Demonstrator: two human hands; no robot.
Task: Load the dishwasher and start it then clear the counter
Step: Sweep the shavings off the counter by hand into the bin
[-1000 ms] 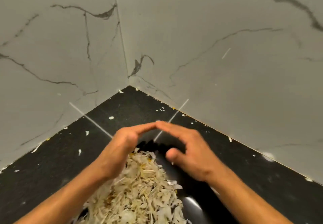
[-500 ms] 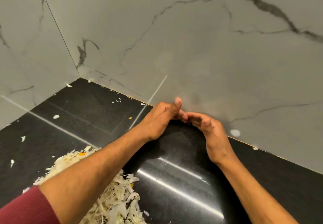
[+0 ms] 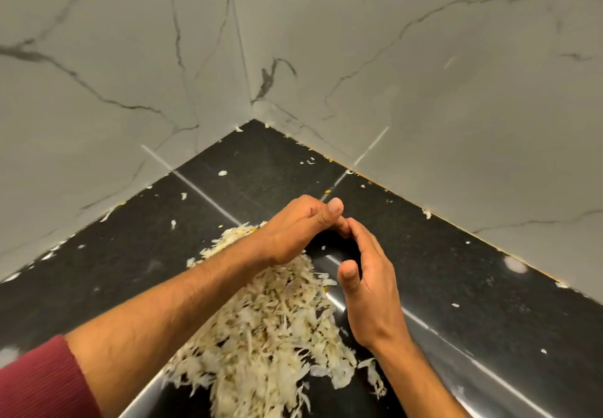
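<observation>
Scraps: pale, shredded peelings (image 3: 261, 329) heaped on the black desk (image 3: 456, 287), below and between both hands.
Left hand (image 3: 300, 225): cupped, fingers curved, gripping nothing.
Right hand (image 3: 368, 284): likewise cupped, fingertips meeting the left's.

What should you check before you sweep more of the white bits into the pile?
1. Left hand cupped on the pile's far side: ok.
2. Right hand cupped beside it, fingertips meeting: ok.
3. Hands holding nothing: ok.
4. Pile of shreds gathered in one heap: ok.
5. Counter free of stray bits: not ok, flecks lie along the wall edges.
6. Bin or bowl ready for the pile: cannot tell, none in view.
</observation>
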